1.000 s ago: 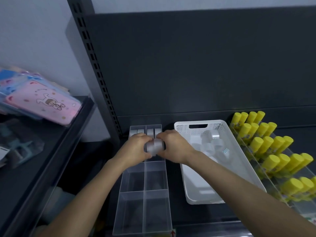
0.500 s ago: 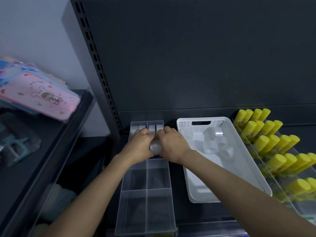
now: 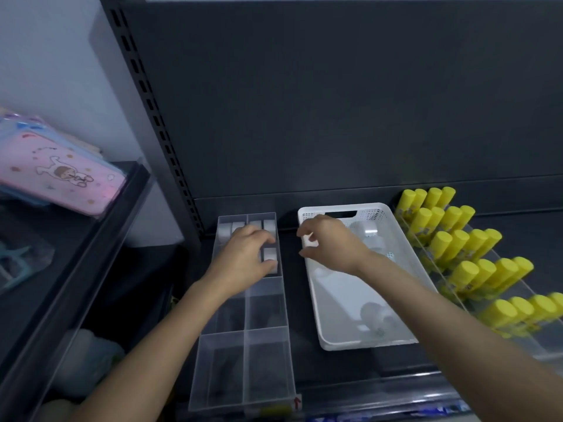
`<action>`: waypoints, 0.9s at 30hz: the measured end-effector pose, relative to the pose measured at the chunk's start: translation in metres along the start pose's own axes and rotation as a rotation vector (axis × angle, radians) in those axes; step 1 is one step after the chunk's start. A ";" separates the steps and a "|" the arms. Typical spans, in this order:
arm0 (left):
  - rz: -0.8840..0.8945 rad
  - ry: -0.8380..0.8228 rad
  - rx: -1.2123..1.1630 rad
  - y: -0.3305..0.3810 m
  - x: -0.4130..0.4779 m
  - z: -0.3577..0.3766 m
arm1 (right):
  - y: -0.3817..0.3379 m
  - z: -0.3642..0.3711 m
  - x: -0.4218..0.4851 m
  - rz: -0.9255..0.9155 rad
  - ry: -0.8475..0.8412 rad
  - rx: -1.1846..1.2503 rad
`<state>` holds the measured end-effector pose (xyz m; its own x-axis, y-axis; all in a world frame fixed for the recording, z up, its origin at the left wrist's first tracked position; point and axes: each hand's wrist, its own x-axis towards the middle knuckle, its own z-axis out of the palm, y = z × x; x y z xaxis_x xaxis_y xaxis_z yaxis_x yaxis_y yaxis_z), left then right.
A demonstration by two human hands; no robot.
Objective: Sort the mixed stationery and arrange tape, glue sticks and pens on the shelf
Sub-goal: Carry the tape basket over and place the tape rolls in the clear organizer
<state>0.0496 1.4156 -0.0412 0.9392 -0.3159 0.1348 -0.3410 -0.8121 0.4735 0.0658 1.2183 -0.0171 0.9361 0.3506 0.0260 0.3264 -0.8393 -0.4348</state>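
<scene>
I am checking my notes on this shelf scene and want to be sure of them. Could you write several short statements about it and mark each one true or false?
1. The yellow glue sticks stand to the right of the white basket. True.
2. The left hand is over the white basket. False: it is at the clear organizer, gripping a tape roll in a far compartment.
3. The organizer's near compartments hold tape. False: they look empty; tape is seen only in the far ones.
4. The right hand is over the basket's far left corner. True.
5. Some tape rolls lie in the basket. True.
</scene>
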 end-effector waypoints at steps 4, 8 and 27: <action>0.060 -0.024 -0.049 0.024 0.002 0.005 | 0.034 -0.016 -0.030 0.126 -0.182 -0.014; 0.140 -0.078 -0.054 0.046 0.007 0.015 | 0.060 -0.024 -0.060 0.248 -0.375 -0.086; 0.091 -0.374 0.186 0.108 0.084 0.098 | 0.083 -0.004 -0.091 0.447 -0.161 0.144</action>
<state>0.0874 1.2533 -0.0641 0.8375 -0.5184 -0.1728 -0.4552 -0.8368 0.3042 0.0078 1.1151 -0.0514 0.9447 0.0385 -0.3257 -0.1344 -0.8603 -0.4917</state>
